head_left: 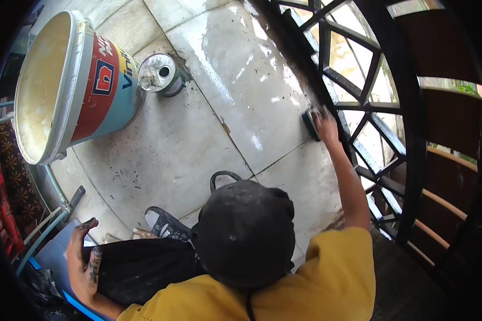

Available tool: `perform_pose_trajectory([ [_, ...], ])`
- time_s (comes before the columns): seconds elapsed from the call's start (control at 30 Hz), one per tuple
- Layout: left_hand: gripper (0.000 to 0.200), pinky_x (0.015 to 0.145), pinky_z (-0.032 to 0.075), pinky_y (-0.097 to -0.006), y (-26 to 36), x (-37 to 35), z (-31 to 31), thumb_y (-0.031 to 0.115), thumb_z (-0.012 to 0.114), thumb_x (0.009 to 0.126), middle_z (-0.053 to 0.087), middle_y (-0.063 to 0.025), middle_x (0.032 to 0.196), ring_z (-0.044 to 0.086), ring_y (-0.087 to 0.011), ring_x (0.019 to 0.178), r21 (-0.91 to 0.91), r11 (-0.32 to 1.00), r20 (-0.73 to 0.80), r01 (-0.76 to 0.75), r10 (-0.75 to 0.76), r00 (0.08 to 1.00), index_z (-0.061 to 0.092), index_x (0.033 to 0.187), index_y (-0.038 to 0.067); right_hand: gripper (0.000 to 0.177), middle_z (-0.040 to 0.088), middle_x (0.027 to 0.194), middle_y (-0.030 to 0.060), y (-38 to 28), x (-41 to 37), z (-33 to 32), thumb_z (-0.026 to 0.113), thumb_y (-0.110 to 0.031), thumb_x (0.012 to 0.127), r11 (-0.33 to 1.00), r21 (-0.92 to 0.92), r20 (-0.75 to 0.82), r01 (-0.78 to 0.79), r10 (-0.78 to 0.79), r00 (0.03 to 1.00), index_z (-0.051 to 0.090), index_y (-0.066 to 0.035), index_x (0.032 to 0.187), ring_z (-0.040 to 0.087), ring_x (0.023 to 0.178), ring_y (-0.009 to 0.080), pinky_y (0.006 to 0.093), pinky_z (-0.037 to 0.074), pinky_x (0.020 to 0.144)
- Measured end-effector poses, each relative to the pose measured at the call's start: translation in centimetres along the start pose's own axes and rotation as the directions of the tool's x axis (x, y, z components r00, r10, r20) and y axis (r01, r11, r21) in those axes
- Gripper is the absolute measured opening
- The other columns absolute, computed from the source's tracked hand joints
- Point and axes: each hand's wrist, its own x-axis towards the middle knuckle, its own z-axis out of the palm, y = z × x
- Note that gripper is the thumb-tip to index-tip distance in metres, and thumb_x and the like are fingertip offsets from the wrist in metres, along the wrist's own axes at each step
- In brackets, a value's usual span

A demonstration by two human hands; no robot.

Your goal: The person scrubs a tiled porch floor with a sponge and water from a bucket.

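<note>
Right hand (325, 124): fingers grasping 1 dark block (309, 126). Left hand (84, 265): fingers released. 1 bucket (99, 85), 1 can (160, 75).

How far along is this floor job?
Partway, it seems. Likely worked already: the tiles with white streaks near the grille. In hand: a dark pad in the right hand, at the floor's edge; the left hand is empty. Probably left: the area near the paint bucket, which shows dark specks.

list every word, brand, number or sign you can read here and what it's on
"NI…" and "PA…", white on the big tub, rest cut off by its curve
"Vini…", dark on the same tub, end unclear
An "n"-like logo in a blue square, same tub
Any print on the small can: too blurred to read
</note>
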Motion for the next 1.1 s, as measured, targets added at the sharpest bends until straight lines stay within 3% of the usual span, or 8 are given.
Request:
perform_pose_trajectory([
  [0.37, 0.064, 0.101, 0.037, -0.0407, 5.4, 3.2, -3.7, 0.051, 0.060, 0.084, 0.058, -0.0190, 0.118, 0.053, -0.0345, 0.114, 0.034, 0.980, 0.251, -0.197, 0.182, 0.951, 0.059, 0.118, -0.003, 0.059, 0.055, 0.127, 0.0276, -3.3, 3.0, 0.4, 0.054, -0.043, 0.094, 0.996, 0.085, -0.164, 0.019, -0.004, 0.986, 0.051, 0.005, 0.128, 0.052, 0.118, 0.0412, 0.0424, 0.042, 0.100],
  [0.53, 0.054, 0.093, 0.044, -0.0417, 7.6, 9.1, -3.3, 0.040, 0.066, 0.085, 0.059, -0.0160, 0.114, 0.057, -0.0326, 0.107, -0.139, 0.752, 0.687, -0.645, 0.542, 0.484, 0.057, 0.125, 0.006, 0.058, 0.054, 0.127, 0.0278, 0.8, -4.5, 1.3, 0.053, -0.044, 0.094, 0.997, -0.076, -0.129, -0.034, 0.024, 0.991, 0.054, 0.006, 0.124, 0.053, 0.118, 0.0402, 0.0422, 0.043, 0.100],
  [0.67, 0.042, 0.086, 0.047, -0.0390, 9.8, 19.7, 5.8, 0.028, 0.062, 0.091, 0.061, -0.0163, 0.107, 0.059, -0.0336, 0.099, -0.591, 0.615, 0.659, -0.522, 0.741, 0.129, 0.055, 0.124, 0.005, 0.047, 0.059, 0.114, 0.0238, -5.7, -2.2, 0.8, 0.053, -0.042, 0.093, 0.994, 0.095, -0.217, -0.054, 0.074, 0.973, 0.057, -0.002, 0.117, 0.058, 0.103, 0.0413, 0.0440, 0.047, 0.087],
  [0.7, 0.033, 0.084, 0.048, -0.0365, 10.4, 22.9, 9.9, 0.023, 0.058, 0.093, 0.062, -0.0169, 0.103, 0.059, -0.0335, 0.097, -0.616, 0.619, 0.643, -0.486, 0.752, 0.143, 0.056, 0.120, 0.003, 0.048, 0.060, 0.113, 0.0231, -6.6, -1.3, 1.5, 0.056, -0.042, 0.092, 0.996, 0.084, -0.225, -0.026, 0.044, 0.973, 0.055, -0.003, 0.120, 0.059, 0.102, 0.0402, 0.0440, 0.047, 0.086],
  [0.73, 0.029, 0.084, 0.048, -0.0362, 11.7, 24.8, 13.7, 0.023, 0.054, 0.095, 0.063, -0.0174, 0.099, 0.060, -0.0336, 0.096, -0.499, 0.766, 0.671, -0.406, 0.637, 0.379, 0.056, 0.117, 0.004, 0.050, 0.060, 0.111, 0.0236, -10.0, -1.2, -0.6, 0.059, -0.040, 0.090, 0.989, 0.122, -0.069, -0.078, 0.087, 0.994, 0.051, -0.006, 0.125, 0.060, 0.099, 0.0401, 0.0445, 0.048, 0.086],
  [0.8, 0.041, 0.097, 0.042, -0.0446, 10.5, 28.4, 21.5, 0.033, 0.057, 0.093, 0.052, -0.0177, 0.127, 0.054, -0.0335, 0.112, -0.048, 0.684, 0.462, -0.728, 0.661, 0.591, 0.053, 0.124, 0.008, 0.053, 0.058, 0.114, 0.0230, -11.7, -1.1, -0.1, 0.064, -0.038, 0.086, 0.989, -0.004, 0.107, -0.149, 0.148, 0.983, 0.049, -0.010, 0.129, 0.059, 0.100, 0.0397, 0.0461, 0.049, 0.084],
  [0.9, 0.047, 0.109, 0.029, -0.0511, 7.6, 34.2, 27.1, 0.036, 0.058, 0.091, 0.036, -0.0184, 0.143, 0.037, -0.0365, 0.131, 0.276, 0.478, 0.288, -0.833, 0.786, 0.547, 0.050, 0.130, 0.012, 0.060, 0.056, 0.117, 0.0214, -13.2, -2.1, 1.0, 0.067, -0.032, 0.080, 0.983, 0.101, -0.086, 0.154, -0.145, 0.986, 0.046, -0.013, 0.133, 0.059, 0.101, 0.0386, 0.0472, 0.051, 0.082],
  [1.1, 0.055, 0.113, 0.011, -0.0598, 2.7, 42.0, 26.6, 0.044, 0.056, 0.087, 0.025, -0.0174, 0.152, 0.020, -0.0320, 0.143, 0.473, 0.428, 0.201, -0.770, 0.798, 0.568, 0.049, 0.135, 0.018, 0.068, 0.056, 0.110, 0.0181, -13.8, -4.0, -4.9, 0.067, -0.026, 0.075, 0.971, 0.090, 0.382, 0.221, -0.239, 0.893, 0.044, -0.018, 0.138, 0.059, 0.098, 0.0352, 0.0438, 0.052, 0.082],
])
